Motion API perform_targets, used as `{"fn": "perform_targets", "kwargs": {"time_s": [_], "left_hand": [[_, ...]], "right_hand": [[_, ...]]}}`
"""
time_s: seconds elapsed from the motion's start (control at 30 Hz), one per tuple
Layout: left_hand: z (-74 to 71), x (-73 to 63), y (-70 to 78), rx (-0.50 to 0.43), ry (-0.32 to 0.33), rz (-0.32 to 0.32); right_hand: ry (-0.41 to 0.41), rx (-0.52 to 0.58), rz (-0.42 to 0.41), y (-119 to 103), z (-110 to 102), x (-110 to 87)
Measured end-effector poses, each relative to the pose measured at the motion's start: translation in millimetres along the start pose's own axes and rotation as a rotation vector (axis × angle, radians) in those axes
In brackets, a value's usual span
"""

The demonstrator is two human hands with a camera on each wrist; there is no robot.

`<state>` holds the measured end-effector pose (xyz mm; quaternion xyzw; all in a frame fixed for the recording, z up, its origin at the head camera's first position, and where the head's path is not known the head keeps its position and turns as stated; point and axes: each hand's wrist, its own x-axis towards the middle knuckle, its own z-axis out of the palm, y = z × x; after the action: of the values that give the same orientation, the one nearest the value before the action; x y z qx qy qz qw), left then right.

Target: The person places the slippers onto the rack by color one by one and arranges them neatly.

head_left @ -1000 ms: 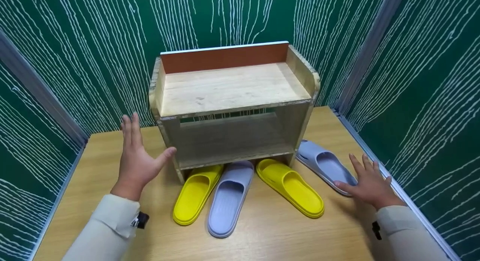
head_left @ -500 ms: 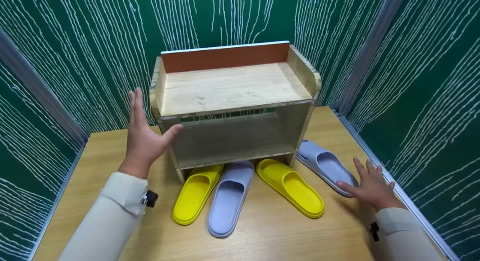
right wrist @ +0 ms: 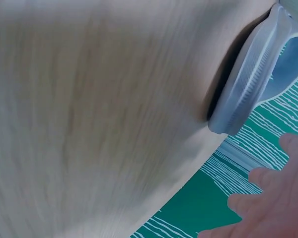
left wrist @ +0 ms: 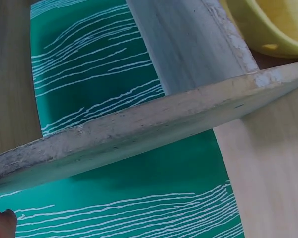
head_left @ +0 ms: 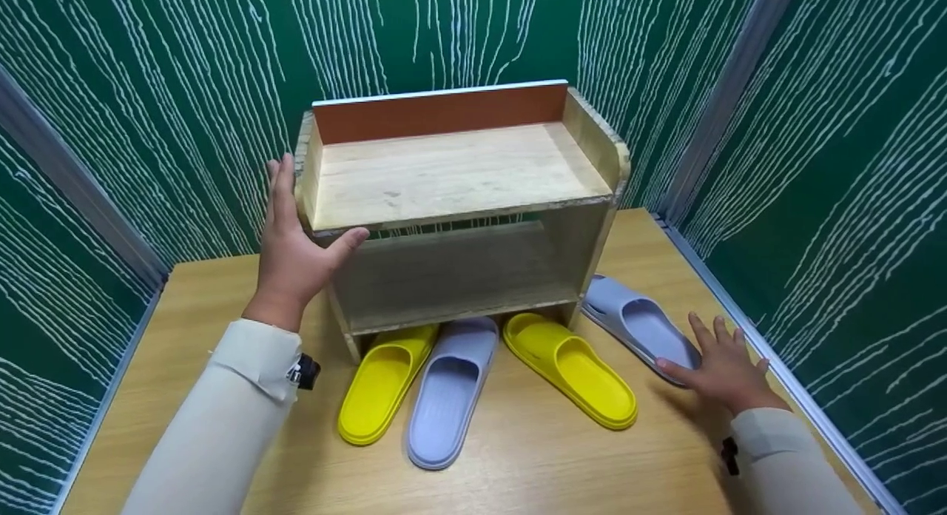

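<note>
1. Wooden rack (head_left: 459,176): far centre, upright on the table (head_left: 562,470).
2. Left hand (head_left: 290,252): unclenched at the rack's left edge; contact unclear.
3. Right hand (head_left: 729,371): spread, holding nothing, near the right lavender slipper (head_left: 642,322).
4. Judged step: reaching; a grip would call for closing left fingers.

Your sleeves (head_left: 211,430) are off-white, with black wrist pieces (head_left: 308,372) at the cuffs. In front of you: two yellow slippers (head_left: 373,404) and two pale lavender slippers (head_left: 442,415), all plain. Rack (head_left: 466,174): pale wood, front edges mottled; back panel (head_left: 444,114) reddish-brown, white along the top. Tabletop (head_left: 547,467): light tan, faint grain. Walls (head_left: 214,71): dark green, streaked with wavy white lines; corner strips (head_left: 712,108) grey.
</note>
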<state>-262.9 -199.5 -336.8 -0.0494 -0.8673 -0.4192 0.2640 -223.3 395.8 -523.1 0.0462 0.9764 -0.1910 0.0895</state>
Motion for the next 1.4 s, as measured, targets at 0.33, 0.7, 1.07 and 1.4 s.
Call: {"fn": "perform_targets", "kwargs": {"time_s": [0.33,0.7,1.07,1.4], "left_hand": [[3.9,2.8,-6.2,-0.028,0.024,0.056],[7.1,3.0,-6.6,-0.055,0.028,0.061],[10.1,1.2,-9.8,-0.053,0.053,0.081],[12.8,1.7,-11.1,-0.042,0.076,0.102]], "right_hand": [[-0.017,-0.006,0.016,4,5,7.8],[-0.043,0.039,0.027,7,8,5.2],[-0.083,0.05,0.057,9,12,9.0],[-0.091,0.09,0.108,9,16,12.3]]}}
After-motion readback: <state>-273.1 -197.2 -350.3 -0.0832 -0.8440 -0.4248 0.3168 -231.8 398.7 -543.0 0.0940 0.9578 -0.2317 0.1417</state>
